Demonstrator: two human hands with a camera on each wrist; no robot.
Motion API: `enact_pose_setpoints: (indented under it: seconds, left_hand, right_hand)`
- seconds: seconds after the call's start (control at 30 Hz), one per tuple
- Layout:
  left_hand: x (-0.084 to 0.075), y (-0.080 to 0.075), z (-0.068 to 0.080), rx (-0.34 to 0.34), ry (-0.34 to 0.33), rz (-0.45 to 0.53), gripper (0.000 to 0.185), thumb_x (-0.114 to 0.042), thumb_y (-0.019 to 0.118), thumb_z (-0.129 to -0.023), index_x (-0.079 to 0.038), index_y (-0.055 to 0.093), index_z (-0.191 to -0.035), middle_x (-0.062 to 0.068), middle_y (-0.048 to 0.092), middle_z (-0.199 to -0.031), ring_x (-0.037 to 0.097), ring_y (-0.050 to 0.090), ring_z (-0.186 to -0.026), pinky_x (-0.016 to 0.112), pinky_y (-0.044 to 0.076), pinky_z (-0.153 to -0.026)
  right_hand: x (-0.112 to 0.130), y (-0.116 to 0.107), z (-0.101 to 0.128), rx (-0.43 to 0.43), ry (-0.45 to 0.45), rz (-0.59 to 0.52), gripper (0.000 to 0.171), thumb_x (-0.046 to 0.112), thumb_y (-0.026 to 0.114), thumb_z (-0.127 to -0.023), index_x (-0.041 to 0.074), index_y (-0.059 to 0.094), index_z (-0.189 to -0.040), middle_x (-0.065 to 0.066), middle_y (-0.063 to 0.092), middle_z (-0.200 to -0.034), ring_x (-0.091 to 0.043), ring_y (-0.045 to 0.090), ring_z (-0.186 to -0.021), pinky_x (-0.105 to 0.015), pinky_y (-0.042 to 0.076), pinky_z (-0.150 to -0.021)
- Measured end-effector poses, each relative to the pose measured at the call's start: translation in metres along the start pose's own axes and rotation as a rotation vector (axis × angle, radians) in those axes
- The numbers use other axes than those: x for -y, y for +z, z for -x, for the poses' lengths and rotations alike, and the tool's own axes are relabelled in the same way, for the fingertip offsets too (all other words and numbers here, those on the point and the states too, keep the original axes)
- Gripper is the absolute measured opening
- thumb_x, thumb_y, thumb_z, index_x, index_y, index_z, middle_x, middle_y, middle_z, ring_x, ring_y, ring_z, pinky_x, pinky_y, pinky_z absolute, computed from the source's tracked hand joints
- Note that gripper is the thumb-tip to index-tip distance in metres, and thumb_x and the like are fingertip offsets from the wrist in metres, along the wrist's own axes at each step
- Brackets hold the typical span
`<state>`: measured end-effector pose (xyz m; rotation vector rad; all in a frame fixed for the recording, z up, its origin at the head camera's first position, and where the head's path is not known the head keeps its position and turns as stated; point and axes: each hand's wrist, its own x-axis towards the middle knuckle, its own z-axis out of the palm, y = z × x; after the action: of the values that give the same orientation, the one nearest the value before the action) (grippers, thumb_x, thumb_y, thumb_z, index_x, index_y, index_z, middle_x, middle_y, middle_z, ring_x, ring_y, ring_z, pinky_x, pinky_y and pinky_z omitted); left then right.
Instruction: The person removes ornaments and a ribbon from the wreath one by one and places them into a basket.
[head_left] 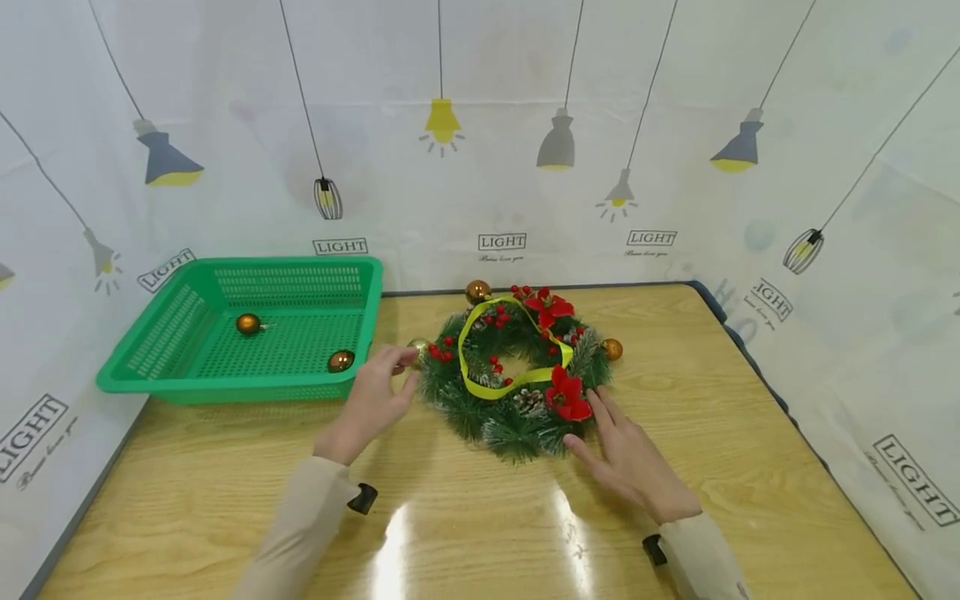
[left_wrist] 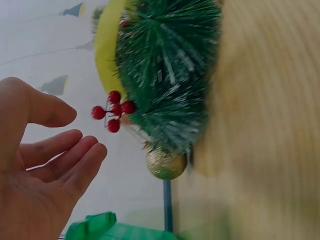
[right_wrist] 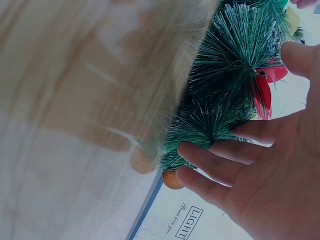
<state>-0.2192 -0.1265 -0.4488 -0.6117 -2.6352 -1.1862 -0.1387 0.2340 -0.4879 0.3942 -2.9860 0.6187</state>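
Note:
A green pine wreath (head_left: 467,413) lies on the wooden table, trimmed with red flowers (head_left: 567,395), red berries (left_wrist: 114,110) and a pinecone (head_left: 530,402). A loop of yellow ribbon (head_left: 528,377) rests over it. Around its outer edge sit a pale gold bauble (left_wrist: 166,164) on the left, a glittery orange bauble (head_left: 612,348) on the right and a shiny bronze one (head_left: 477,291) at the back. My left hand (head_left: 373,407), loosely bent and holding nothing, hovers beside the gold bauble. With fingers spread, my right hand (head_left: 633,458) touches the wreath's front right edge, close to the lower red flower.
To the left stands a green plastic basket (head_left: 247,387) with slotted walls. Inside it are an orange-brown bauble (head_left: 248,323) and a shiny bronze bauble (head_left: 341,361). A white cloth backdrop (head_left: 420,200) printed with lamps rises around the table (head_left: 465,517).

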Motion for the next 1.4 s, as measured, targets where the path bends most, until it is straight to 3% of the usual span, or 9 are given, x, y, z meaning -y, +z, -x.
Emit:
enact_pose_setpoints:
  seconds: [0.23, 0.43, 0.67, 1.03, 1.4]
  left_hand:
    - [0.004, 0.019, 0.007, 0.086, -0.045, -0.024, 0.041, -0.006, 0.065, -0.095, 0.005, 0.058, -0.134, 0.021, 0.061, -0.135, 0.039, 0.062, -0.120, 0.049, 0.054, -0.103]
    - [0.004, 0.028, 0.013, 0.159, -0.076, -0.007, 0.054, -0.009, 0.063, -0.097, 0.002, 0.047, -0.147, 0.019, 0.044, -0.156, 0.043, 0.042, -0.143, 0.056, 0.035, -0.119]
    - [0.004, 0.035, 0.019, 0.229, -0.038, -0.038, 0.061, -0.013, 0.059, -0.100, 0.001, 0.036, -0.155, 0.012, 0.028, -0.166, 0.039, 0.028, -0.152, 0.053, 0.023, -0.125]
    - [0.006, 0.040, 0.024, 0.251, -0.037, -0.059, 0.063, -0.012, 0.060, -0.100, 0.004, 0.033, -0.154, 0.016, 0.023, -0.166, 0.039, 0.024, -0.153, 0.053, 0.024, -0.124]
    - [0.004, 0.042, 0.034, 0.255, -0.053, -0.058, 0.062, -0.010, 0.061, -0.099, 0.002, 0.035, -0.154, 0.015, 0.024, -0.165, 0.039, 0.023, -0.153, 0.051, 0.023, -0.124]
  right_hand:
    - [0.001, -0.002, -0.001, 0.004, -0.002, 0.004, 0.080, 0.048, 0.053, -0.103, -0.009, 0.028, -0.155, -0.035, 0.029, -0.158, -0.054, 0.047, -0.134, -0.063, 0.046, -0.107]
    - [0.000, -0.002, 0.000, 0.002, -0.008, 0.013, 0.080, 0.046, 0.053, -0.103, -0.008, 0.027, -0.156, -0.034, 0.027, -0.160, -0.054, 0.049, -0.133, -0.063, 0.047, -0.107]
    - [0.000, -0.004, 0.000, 0.014, 0.011, -0.038, 0.077, 0.047, 0.044, -0.107, -0.006, 0.023, -0.158, -0.032, 0.022, -0.163, -0.053, 0.046, -0.135, -0.064, 0.043, -0.110]
    - [0.001, -0.003, -0.001, 0.022, 0.028, -0.054, 0.072, 0.043, 0.034, -0.110, -0.013, 0.023, -0.155, -0.035, 0.022, -0.161, -0.052, 0.039, -0.141, -0.061, 0.038, -0.115]
    - [0.000, -0.006, -0.007, 0.076, 0.074, -0.105, 0.077, 0.049, 0.028, -0.110, -0.012, 0.018, -0.156, -0.032, 0.017, -0.163, -0.049, 0.030, -0.147, -0.060, 0.031, -0.120]
